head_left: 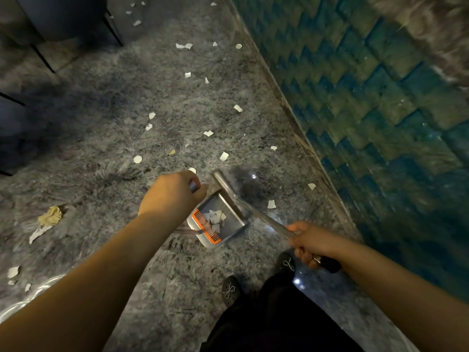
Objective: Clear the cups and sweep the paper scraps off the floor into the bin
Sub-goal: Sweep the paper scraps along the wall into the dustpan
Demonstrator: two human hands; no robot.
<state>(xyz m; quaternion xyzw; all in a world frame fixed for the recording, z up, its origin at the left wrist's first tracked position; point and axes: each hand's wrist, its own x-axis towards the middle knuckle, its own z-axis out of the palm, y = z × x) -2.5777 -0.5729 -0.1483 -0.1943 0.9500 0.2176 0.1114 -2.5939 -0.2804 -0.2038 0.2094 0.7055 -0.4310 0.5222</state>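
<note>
A grey dustpan [229,224] with an orange comb edge sits low over the floor and holds several white paper scraps [215,217]. My left hand [172,194] grips the top of the dustpan's upright handle. My right hand [311,243] grips the metal broom handle [264,219], which slants across the pan toward the dark broom head [250,185] just beyond it. More white paper scraps [223,156] lie scattered across the grey speckled floor ahead. A crumpled yellowish paper [50,215] lies at the left.
A blue-green tiled wall [380,97] runs along the right, with a stone skirting at its foot. Dark chair legs [42,58] and a seat stand at the upper left. My feet in dark shoes [231,290] are right below the dustpan.
</note>
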